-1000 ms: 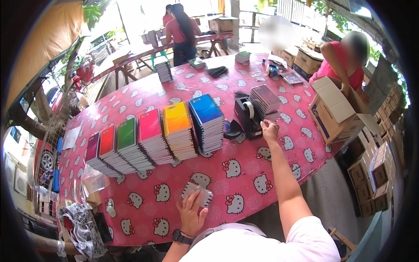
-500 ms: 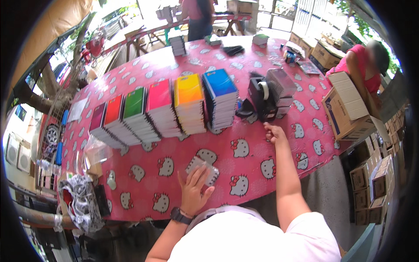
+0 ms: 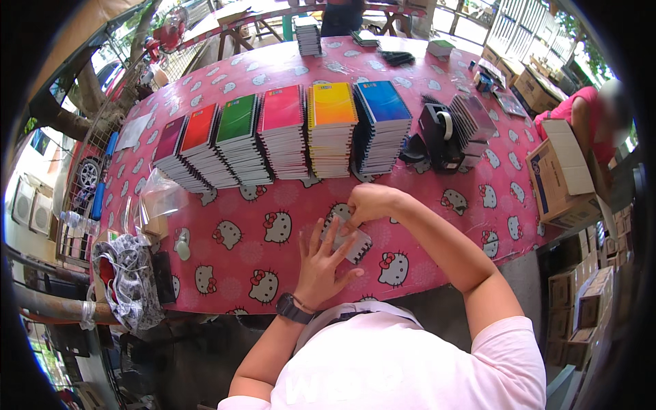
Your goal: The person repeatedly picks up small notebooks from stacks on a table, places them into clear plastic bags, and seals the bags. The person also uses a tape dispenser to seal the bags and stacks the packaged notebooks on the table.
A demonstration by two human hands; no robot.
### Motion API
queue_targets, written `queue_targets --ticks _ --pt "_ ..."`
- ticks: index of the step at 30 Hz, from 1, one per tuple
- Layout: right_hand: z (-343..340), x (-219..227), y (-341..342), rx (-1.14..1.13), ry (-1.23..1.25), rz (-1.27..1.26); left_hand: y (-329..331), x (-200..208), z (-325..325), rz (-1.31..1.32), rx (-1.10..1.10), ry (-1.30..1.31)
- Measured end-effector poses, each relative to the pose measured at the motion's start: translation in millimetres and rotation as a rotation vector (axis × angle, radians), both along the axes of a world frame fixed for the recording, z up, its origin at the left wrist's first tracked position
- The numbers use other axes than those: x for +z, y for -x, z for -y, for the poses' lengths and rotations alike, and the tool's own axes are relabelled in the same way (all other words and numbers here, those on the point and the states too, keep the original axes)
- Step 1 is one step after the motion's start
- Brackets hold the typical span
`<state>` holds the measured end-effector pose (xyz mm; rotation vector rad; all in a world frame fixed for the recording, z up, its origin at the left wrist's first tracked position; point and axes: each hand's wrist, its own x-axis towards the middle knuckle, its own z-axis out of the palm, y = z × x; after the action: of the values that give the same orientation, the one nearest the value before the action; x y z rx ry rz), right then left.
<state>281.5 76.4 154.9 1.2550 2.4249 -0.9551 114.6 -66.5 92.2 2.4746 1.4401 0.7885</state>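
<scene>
A small spiral-bound notebook (image 3: 357, 249) with a pale cover lies tilted on the pink patterned tablecloth in front of me. My left hand (image 3: 324, 265) rests flat on it, fingers spread, its fingertips on the cover. Over the notebook's far end, my right hand (image 3: 371, 203) is closed with fingertips pressed down against it. Whatever those fingers may hold is too small and hidden to name. Beyond both hands stands a row of spiral notebook stacks, among them a yellow stack (image 3: 333, 137) and a blue stack (image 3: 384, 130). A black tape dispenser (image 3: 437, 140) is right of the blue one.
Clear plastic covers (image 3: 475, 121) stand beside the dispenser. At the right, a person in pink (image 3: 581, 113) leans behind an open cardboard box (image 3: 564, 181). A patterned cloth bag (image 3: 130, 280) and a clear plastic bag (image 3: 162, 195) are at the left edge.
My right hand has moved left from beside the tape dispenser to the small notebook. My left hand stays on the notebook. The whole view has shifted.
</scene>
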Motion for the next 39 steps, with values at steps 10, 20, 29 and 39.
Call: queue_targets --ticks 10,20,29,39 --pt "44 -123 -68 -0.628 0.047 -0.528 17 19 -17 0.245 -0.061 0.107" --pt "156 -105 -67 -0.791 -0.660 -0.914 -97 -26 -80 1.048 0.038 0.613" --pt "120 -120 -230 -1.215 -0.839 -0.540 -124 18 -39 0.910 -0.273 0.803" --pt "30 -75 -280 -1.026 -1.029 0.065 72 -35 15 1.227 0.582 0.336"
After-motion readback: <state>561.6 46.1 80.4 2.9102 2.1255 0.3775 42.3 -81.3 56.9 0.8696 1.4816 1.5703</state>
